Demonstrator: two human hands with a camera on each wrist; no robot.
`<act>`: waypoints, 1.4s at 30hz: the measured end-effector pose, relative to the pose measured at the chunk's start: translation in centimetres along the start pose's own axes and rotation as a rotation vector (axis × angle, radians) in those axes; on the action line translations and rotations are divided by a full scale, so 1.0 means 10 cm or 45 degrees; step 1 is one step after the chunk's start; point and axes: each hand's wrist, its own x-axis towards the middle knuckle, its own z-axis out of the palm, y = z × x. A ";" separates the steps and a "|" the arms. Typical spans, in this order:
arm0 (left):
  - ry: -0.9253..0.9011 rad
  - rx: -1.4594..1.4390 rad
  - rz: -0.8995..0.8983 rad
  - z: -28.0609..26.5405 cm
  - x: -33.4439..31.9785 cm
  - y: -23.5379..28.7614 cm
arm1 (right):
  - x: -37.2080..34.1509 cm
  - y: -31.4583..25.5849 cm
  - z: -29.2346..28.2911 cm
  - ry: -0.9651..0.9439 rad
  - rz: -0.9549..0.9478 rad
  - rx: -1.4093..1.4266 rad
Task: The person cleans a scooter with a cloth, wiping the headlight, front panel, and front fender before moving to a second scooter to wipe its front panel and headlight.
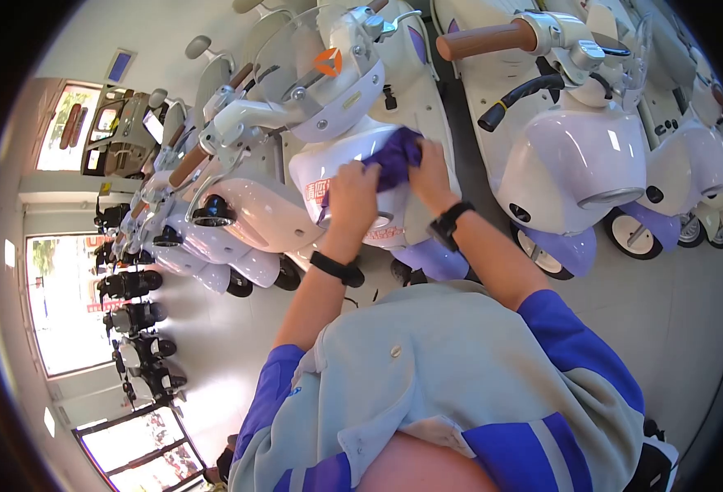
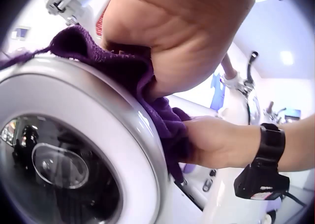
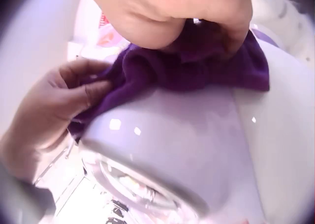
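A purple cloth (image 1: 393, 162) lies bunched over the rounded front of a pale lilac scooter (image 1: 312, 168). My left hand (image 1: 352, 197) grips one end of it, thumb and fingers pinching the folds in the right wrist view. At the other end my right hand (image 1: 433, 176) holds the fabric, fingers curled into it. Seen from the left wrist, the cloth (image 2: 123, 69) drapes over the rim just above the round headlight (image 2: 59, 167). The right wrist view shows the cloth (image 3: 192, 69) against the glossy panel (image 3: 172, 116). Red lettering (image 1: 316, 193) marks the panel beside my left hand.
Above the hands rise this scooter's clear windshield (image 1: 308, 70) and a mirror (image 1: 198, 47). Another scooter (image 1: 575, 156) with a brown grip (image 1: 486, 39) stands close on the right. More scooters line up to the left, with several dark ones (image 1: 132, 316) along the windows.
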 end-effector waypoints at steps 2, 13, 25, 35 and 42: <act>0.213 -0.107 -0.124 0.05 0.04 -0.27 | 0.33 -0.33 -0.06 -0.025 -0.251 -0.109; -0.179 0.038 -0.138 0.11 0.03 0.16 | 0.02 0.10 -0.27 -0.306 -0.201 -0.263; 0.162 -0.406 -0.110 0.05 0.18 -0.49 | 0.34 -0.55 -0.01 -0.191 -0.041 -0.160; 0.408 -0.772 -0.054 -0.57 0.10 -0.99 | 0.51 -1.64 0.25 0.024 -0.664 0.006; 0.407 -0.707 -0.075 -0.53 0.24 -1.07 | 0.78 -1.84 0.43 -0.045 -0.802 -0.232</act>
